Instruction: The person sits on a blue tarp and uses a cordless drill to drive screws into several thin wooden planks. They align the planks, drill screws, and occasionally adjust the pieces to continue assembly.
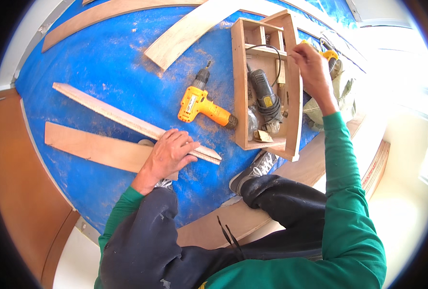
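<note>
Reaching up and right, the right hand (312, 67) is pinched over the upright-lying wooden tray (266, 82), while the left hand (170, 151) is pressed flat, open, on the slanted wood strip (127, 120).

Bright daylight, right-side glare, fisheye edges.

Bare blue tarp (108, 62) left of the yellow drill (199, 103); wooden box (291, 86) crowded.

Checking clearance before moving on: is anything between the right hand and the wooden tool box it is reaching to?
Nothing visible is. The right hand is already at the far side wall of the open wooden tool box, fingers pinched at the wall's top edge. The black corded power tool lies inside, below the hand.
</note>
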`<state>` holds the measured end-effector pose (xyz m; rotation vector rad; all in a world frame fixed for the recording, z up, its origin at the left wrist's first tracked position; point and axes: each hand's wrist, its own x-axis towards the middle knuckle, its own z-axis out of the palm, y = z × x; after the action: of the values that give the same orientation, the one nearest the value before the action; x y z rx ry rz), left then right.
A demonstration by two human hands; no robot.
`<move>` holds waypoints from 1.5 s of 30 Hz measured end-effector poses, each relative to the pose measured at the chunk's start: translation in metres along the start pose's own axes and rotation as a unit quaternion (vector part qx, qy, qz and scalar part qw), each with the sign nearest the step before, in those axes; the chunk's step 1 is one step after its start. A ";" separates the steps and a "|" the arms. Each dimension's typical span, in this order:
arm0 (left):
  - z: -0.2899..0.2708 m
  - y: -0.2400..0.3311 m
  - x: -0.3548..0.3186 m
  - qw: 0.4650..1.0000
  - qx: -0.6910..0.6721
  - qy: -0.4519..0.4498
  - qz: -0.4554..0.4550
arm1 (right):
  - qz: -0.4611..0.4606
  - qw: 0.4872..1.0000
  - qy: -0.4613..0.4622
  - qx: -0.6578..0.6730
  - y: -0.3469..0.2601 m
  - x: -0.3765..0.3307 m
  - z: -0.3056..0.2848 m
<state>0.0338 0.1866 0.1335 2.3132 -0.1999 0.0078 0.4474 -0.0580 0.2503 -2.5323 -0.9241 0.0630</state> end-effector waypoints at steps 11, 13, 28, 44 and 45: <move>0.001 -0.004 0.015 0.999 -0.002 -0.044 -0.010 | -0.189 0.981 0.023 -0.031 0.034 0.132 0.056; -0.002 -0.004 0.017 0.999 -0.007 -0.050 -0.010 | -0.122 0.988 0.097 0.009 0.060 0.131 0.025; -0.008 0.005 0.024 0.997 -0.022 -0.070 -0.023 | 0.057 0.997 0.044 0.002 0.006 0.070 0.041; -0.007 -0.006 0.000 0.996 -0.060 -0.055 -0.036 | -0.071 0.857 -0.385 -0.335 0.197 0.198 0.194; -0.007 -0.008 -0.001 0.996 -0.051 -0.059 -0.036 | -0.086 0.834 -0.419 -0.349 0.208 0.202 0.199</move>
<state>0.0340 0.1971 0.1327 2.2191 -0.1722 -0.1708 0.6915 0.0035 0.0048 -3.0850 -1.7585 1.0266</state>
